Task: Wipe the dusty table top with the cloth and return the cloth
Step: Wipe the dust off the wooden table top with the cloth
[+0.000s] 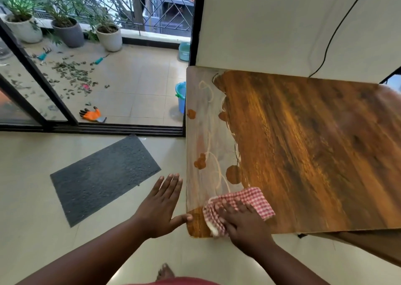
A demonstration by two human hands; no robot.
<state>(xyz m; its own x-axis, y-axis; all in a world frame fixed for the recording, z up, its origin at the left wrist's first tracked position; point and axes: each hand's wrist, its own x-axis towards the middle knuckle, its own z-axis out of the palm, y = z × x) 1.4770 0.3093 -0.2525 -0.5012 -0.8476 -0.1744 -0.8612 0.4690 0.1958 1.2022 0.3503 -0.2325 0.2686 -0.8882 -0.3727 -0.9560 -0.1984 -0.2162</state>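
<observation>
The wooden table top (303,143) fills the right side; most of it shines dark brown, while a pale dusty strip (201,133) with finger marks runs along its left edge. A red-and-white checked cloth (249,200) lies bunched near the table's front left corner. My right hand (243,224) presses flat on the cloth, fingers spread over it. My left hand (162,204) hovers flat beside the table's left edge, fingers apart and holding nothing, its thumb touching the corner.
A dark grey mat (104,178) lies on the tiled floor to the left. Beyond the sliding door track are a blue bucket (181,96), an orange glove (91,114), scattered leaves and potted plants (108,35). A black cable (334,33) hangs on the wall behind the table.
</observation>
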